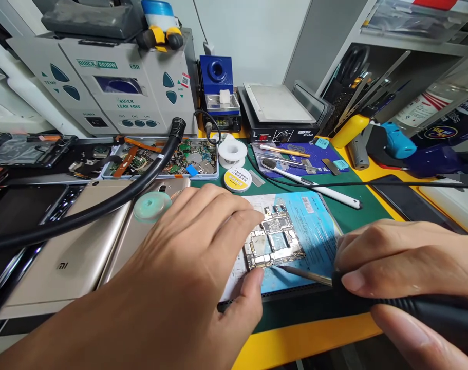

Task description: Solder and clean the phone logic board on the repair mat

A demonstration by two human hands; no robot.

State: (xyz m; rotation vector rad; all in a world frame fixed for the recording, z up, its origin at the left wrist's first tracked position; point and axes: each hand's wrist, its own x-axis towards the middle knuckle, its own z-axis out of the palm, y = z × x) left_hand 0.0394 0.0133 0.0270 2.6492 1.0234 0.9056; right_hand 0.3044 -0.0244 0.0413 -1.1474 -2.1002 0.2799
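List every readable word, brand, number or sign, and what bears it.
"QUICK LEAD FREE": grey station
"ESD": same
"TEMP": same
"AIR": same
"POWER": same
"CH1 CH2 CH3": same
"355": blue station's display
"MI": gold phone
Too small or blurred: station model, black box, tin, bottles, blue sheet.

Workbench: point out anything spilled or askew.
No spill shows around the circuit board. The toothbrush lies askew, bristles over the purple pad, handle on the green mat, with the black cable crossing it, which looks untidy.
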